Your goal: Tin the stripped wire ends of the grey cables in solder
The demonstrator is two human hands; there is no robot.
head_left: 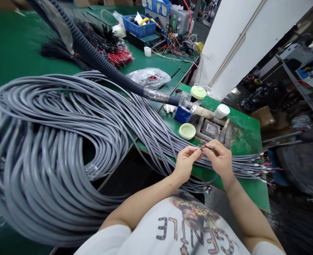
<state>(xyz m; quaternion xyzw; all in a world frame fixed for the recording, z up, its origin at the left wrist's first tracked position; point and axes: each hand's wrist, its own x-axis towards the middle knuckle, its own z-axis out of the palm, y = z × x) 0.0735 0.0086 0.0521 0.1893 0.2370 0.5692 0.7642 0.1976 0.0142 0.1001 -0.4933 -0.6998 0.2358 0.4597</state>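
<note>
My left hand (185, 162) and my right hand (220, 158) meet over the near edge of a small green bench (248, 136). Both pinch the stripped end of a grey cable (202, 145), where thin red wires stick out between the fingertips. Beneath my hands runs a thick bundle of grey cables (156, 134), fanning from a large coil (47, 141) on the left to stripped ends (262, 168) hanging off the bench at the right.
A black corrugated hose (105, 65) crosses over the coil to a blue block (182, 115). Beyond my hands sit a green lid (187, 131), a green-capped jar (198, 93), a white cap (221, 111) and a metal tray (211, 129). Black-red wire bundles (111, 47) and a blue bin (140, 25) lie farther back.
</note>
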